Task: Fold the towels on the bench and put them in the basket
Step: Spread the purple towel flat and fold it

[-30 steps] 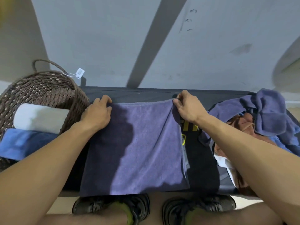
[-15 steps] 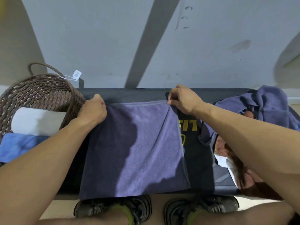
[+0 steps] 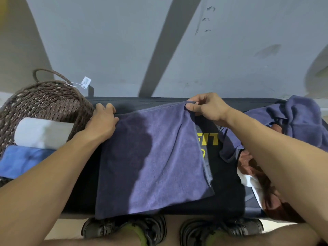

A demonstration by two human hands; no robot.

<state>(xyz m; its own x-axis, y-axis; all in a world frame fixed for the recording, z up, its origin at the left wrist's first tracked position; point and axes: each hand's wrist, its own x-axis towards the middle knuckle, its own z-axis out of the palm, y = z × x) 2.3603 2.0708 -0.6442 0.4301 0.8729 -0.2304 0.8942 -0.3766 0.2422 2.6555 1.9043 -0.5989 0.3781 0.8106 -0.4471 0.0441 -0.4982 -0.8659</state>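
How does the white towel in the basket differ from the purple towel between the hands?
The white towel is rolled up; the purple towel lies spread flat. The white towel sits in the basket, while the purple towel is on the bench, its near edge hanging over. Nothing touches the white towel; the right hand pinches the purple towel's far corner and the left hand holds its other corner. Both look like soft terry cloth.

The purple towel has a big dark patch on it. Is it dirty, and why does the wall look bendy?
In the head view, the dark patch on the purple towel looks like a shadow, not dirt; its edge is soft. The wide-angle lens curves the wall and the bench. The picture is sharp, without glare.
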